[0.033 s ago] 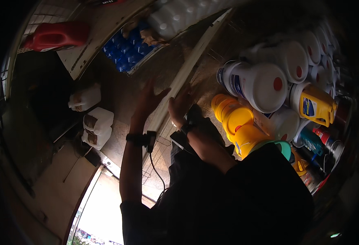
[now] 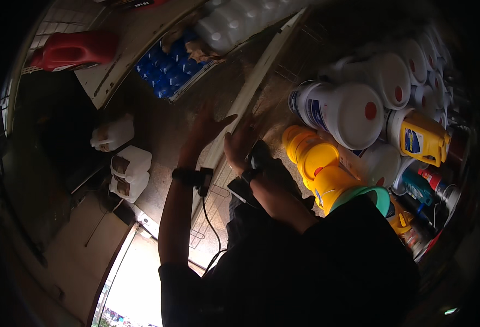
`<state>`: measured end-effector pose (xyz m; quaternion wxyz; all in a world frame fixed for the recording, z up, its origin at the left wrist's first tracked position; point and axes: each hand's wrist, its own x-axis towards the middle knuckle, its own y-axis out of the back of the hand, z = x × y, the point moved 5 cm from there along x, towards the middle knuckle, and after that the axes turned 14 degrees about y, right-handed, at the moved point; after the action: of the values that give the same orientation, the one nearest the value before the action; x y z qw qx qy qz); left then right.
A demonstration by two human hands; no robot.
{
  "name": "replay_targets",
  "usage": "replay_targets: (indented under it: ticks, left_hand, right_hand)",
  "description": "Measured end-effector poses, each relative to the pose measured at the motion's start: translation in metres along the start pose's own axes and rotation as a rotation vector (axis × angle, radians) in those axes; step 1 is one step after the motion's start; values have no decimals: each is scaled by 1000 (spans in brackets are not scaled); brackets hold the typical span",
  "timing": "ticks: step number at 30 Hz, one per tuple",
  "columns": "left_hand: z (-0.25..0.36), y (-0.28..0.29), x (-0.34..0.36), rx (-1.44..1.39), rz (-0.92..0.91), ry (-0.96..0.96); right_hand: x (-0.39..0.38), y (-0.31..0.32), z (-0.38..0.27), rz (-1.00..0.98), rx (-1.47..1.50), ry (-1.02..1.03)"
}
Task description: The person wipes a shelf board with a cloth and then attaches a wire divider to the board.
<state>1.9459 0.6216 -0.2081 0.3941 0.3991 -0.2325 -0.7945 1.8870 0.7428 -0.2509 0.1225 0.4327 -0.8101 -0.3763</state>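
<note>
A pale, scuffed rail (image 2: pixel 259 73) runs diagonally between my two hands. On its left side my left hand (image 2: pixel 203 129) is open, with the thumb stretched across toward the rail and the fingers pointing up into shadow. Close by on the right, my right hand (image 2: pixel 240 146) has its thumb up and its fingers dimly stretched out. Neither hand shows anything held. Whether the right hand touches the rail I cannot tell. Each wrist wears a dark band; a small device (image 2: pixel 205 180) with a black cable (image 2: pixel 210 218) sits at the left one.
White buckets (image 2: pixel 354 117), yellow buckets (image 2: pixel 311 155) and a yellow jug (image 2: pixel 425 139) are stacked on the right. White jugs (image 2: pixel 131 173) stand at left. A red jug (image 2: pixel 79 50) rests on a shelf, near blue-capped bottles (image 2: pixel 166 71). A bright doorway (image 2: pixel 136 278) opens below.
My left hand and wrist have shifted slightly to the right, with the thumb nearer the right hand. The right hand has hardly moved.
</note>
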Motion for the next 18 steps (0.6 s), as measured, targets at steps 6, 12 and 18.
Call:
replay_targets:
  ticks: [6,12,18]
  left_hand:
    - [37,-78,32,-79,-157,33]
    - [11,-60,4,74,59,236]
    - [-4,-57,-40,115,117,173]
  right_hand:
    - [-43,7,-8,80,-68,81]
    - [-94,-14,4,9,581,-90]
    - [-139,-7,-4,-106,571,73]
